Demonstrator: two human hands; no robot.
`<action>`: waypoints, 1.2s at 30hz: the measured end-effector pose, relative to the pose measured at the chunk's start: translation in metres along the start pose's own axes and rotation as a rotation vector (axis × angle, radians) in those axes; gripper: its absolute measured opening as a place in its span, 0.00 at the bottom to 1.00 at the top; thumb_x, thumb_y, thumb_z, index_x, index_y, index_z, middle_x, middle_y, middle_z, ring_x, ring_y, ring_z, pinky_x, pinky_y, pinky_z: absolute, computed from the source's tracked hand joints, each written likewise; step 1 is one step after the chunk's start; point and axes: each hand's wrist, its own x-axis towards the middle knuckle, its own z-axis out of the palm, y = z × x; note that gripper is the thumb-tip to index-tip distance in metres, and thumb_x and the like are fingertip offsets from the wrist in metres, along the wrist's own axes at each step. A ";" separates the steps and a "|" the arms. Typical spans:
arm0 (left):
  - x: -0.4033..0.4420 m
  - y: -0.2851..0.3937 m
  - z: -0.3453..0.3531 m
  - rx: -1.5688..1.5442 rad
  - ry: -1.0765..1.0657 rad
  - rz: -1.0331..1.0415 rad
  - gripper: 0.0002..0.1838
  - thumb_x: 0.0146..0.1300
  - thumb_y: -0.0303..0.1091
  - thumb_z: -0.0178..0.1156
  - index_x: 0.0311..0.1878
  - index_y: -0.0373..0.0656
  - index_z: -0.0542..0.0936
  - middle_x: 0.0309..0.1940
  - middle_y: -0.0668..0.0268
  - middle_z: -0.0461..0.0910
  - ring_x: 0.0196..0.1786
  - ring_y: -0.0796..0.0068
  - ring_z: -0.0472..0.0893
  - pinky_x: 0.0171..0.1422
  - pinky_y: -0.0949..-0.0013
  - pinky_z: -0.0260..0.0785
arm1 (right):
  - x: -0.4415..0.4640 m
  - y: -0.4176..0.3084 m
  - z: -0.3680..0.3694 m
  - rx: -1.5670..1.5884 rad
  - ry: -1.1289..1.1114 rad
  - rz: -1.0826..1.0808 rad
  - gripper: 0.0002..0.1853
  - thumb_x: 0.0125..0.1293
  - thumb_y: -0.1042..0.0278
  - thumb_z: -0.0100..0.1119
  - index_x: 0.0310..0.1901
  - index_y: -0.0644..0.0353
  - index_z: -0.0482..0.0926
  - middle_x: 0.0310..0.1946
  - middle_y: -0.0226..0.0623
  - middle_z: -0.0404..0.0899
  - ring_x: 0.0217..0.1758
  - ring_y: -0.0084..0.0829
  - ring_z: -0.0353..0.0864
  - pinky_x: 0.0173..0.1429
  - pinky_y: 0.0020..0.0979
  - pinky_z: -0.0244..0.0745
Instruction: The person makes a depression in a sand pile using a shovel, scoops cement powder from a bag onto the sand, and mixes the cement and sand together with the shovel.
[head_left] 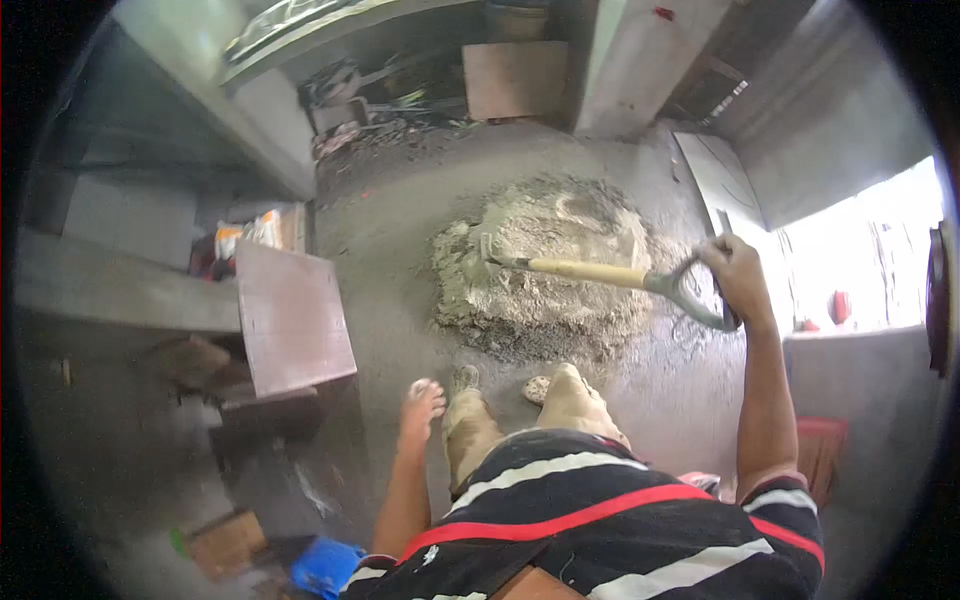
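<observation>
My right hand (737, 275) is closed around the D-shaped grip of a shovel (590, 271). Its pale wooden shaft runs leftward across a heap of grey, sandy mix (545, 315) on the floor. The shovel's far end lies over the left part of the heap, and its blade is hard to make out. Beside my left leg hangs my left hand (423, 404), holding nothing, its fingers a little apart. My feet stand at the near edge of the heap.
A pinkish board (292, 318) leans at the left, and another board (516, 80) stands at the back by rubble. A concrete column (640, 70) rises behind the heap. Low at the left are a blue item (326, 567) and a cardboard box (228, 545). A bright opening is at the right.
</observation>
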 end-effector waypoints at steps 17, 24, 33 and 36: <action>0.101 -0.005 0.226 -0.307 -0.409 -0.489 0.20 0.65 0.47 0.68 0.45 0.42 0.73 0.30 0.65 0.76 0.30 0.64 0.80 0.33 0.52 0.76 | -0.217 -0.097 0.160 0.069 -0.030 0.128 0.14 0.51 0.70 0.74 0.38 0.63 0.81 0.30 0.40 0.82 0.32 0.31 0.81 0.40 0.31 0.74; 0.084 -0.024 0.202 -0.257 -0.467 -0.498 0.23 0.64 0.54 0.67 0.45 0.44 0.73 0.30 0.63 0.77 0.30 0.63 0.80 0.37 0.53 0.78 | -0.258 -0.084 0.180 0.077 0.008 0.083 0.13 0.52 0.70 0.72 0.38 0.63 0.81 0.30 0.41 0.82 0.31 0.33 0.81 0.41 0.32 0.75; 0.028 0.078 0.189 -0.566 -0.637 -0.703 0.13 0.65 0.36 0.68 0.42 0.40 0.75 0.34 0.59 0.79 0.38 0.59 0.83 0.45 0.54 0.82 | -0.248 -0.160 0.087 -0.209 -0.211 -0.265 0.14 0.43 0.74 0.71 0.35 0.62 0.81 0.28 0.37 0.80 0.31 0.34 0.79 0.44 0.31 0.75; 0.015 0.151 0.178 -0.551 -0.714 -0.763 0.15 0.66 0.41 0.67 0.43 0.41 0.76 0.36 0.61 0.80 0.40 0.62 0.84 0.46 0.56 0.83 | -0.241 -0.189 0.050 -0.416 -0.046 -0.263 0.17 0.40 0.73 0.70 0.37 0.60 0.81 0.37 0.36 0.79 0.40 0.34 0.77 0.50 0.34 0.72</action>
